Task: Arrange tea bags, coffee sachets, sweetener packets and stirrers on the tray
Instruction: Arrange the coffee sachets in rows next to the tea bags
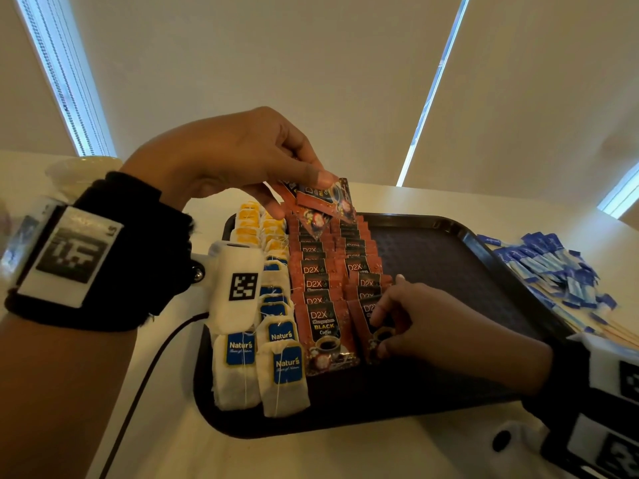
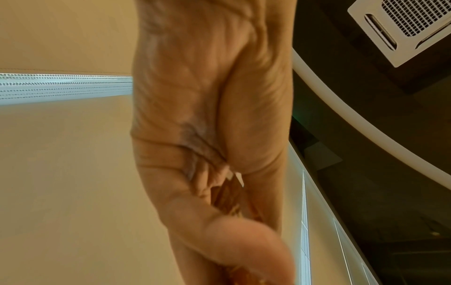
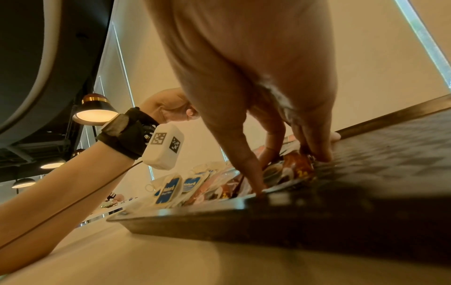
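A dark tray holds two rows of white tea bags with blue tags at its left, then two rows of red coffee sachets. My left hand hovers over the far end of the tray and pinches a small bunch of red coffee sachets. My right hand is down at the near end of the right sachet row, thumb and fingers pinching the front coffee sachet against the tray floor. The left wrist view shows only my palm with a sliver of sachet.
A loose heap of blue-and-white sweetener packets lies on the table right of the tray, with pale stirrers beside it. The tray's right half is bare. A white dish stands at the far left. A black cable runs from my left wrist.
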Motion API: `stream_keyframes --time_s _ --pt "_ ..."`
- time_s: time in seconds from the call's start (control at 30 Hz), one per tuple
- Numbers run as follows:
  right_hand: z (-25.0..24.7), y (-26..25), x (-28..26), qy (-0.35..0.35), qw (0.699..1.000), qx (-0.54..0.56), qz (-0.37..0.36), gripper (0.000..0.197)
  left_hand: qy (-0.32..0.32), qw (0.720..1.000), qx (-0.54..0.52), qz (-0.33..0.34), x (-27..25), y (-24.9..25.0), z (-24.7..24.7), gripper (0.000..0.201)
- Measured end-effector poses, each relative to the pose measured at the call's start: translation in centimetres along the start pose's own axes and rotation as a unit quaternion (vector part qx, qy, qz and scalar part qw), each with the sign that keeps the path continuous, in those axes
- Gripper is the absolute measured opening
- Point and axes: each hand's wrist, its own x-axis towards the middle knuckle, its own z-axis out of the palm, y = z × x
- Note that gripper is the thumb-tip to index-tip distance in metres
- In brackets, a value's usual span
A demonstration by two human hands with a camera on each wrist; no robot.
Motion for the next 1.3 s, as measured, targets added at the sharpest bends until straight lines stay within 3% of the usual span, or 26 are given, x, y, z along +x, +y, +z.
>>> stream_keyframes --time_s 0.33,0.5,0.63,0.73,0.83,1.0,1.17,1.3 --pt "0.1 -0.2 0.3 0.041 0.998 0.042 -0.021 0.025 0.012 1.000 0.002 -0.008 0.1 -0.1 0.0 0.018" --pt "0.4 0.4 0.2 0.055 0.996 0.062 -0.013 0.028 0.011 1.000 -0.001 -0.007 0.1 0.0 0.0 0.019" --pt "0.5 0.6 -0.4 0.042 0.999 0.014 -0.032 0.048 0.009 1.000 -0.001 -0.003 0.1 -0.1 0.0 0.028" --pt "0.4 0.3 -0.7 0.008 0.999 -0.030 -0.027 0.068 0.014 1.000 0.003 -0.007 0.2 -0.1 0.1 0.018" --pt "-0.2 0.2 -0.7 0.002 0.998 -0.063 -0.025 0.075 0.012 1.000 0.003 -0.004 0.1 -0.1 0.1 0.018" --pt "-0.1 0.7 -0.8 0.019 0.996 -0.087 -0.028 0.056 0.010 1.000 0.000 0.004 0.2 -0.3 -0.1 0.019" --pt "-0.5 0.2 -1.2 0.013 0.996 -0.081 -0.021 0.059 -0.003 1.000 0.008 0.012 0.4 -0.4 -0.2 0.016" --pt "-1.7 -1.1 -1.4 0.096 0.994 0.016 -0.042 0.051 -0.067 0.997 0.027 0.025 0.2 -0.4 0.1 0.010"
